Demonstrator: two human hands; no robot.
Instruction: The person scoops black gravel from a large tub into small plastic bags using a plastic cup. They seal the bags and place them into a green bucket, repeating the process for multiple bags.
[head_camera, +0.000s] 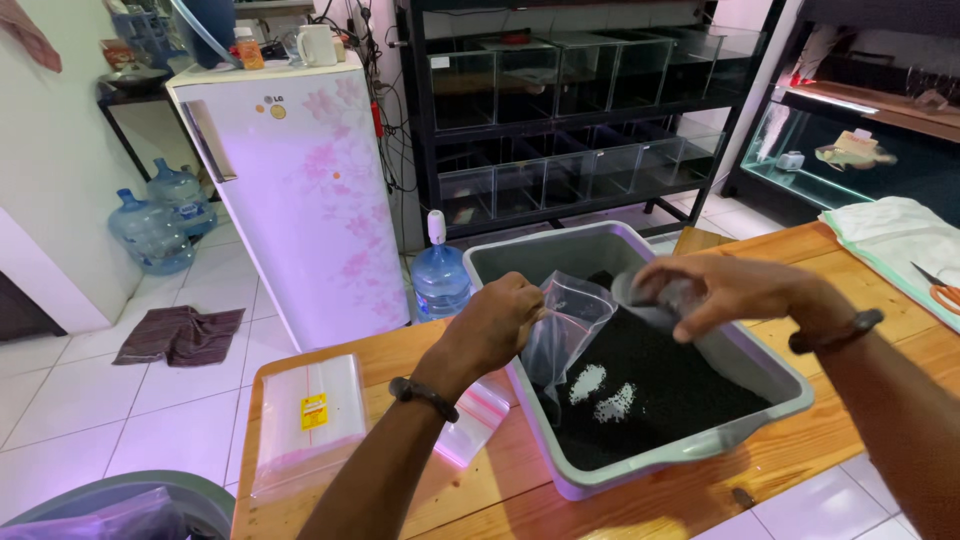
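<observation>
Head view: at centre frame the left hand (497, 318) pinches the rim of a clear plastic bag (566, 330) hanging upright over the grey tub (700, 445) of dark granules. The right hand (725, 290), just right of the bag's mouth, grips a small grey scoop (648, 295).

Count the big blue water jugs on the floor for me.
3: two jugs stand left of the fridge; a third jug stands right of it, behind the grey tub. More may be hidden.

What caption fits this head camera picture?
Left hand holds a clear plastic bag while right hand holds a scoop over a grey tray.
</observation>
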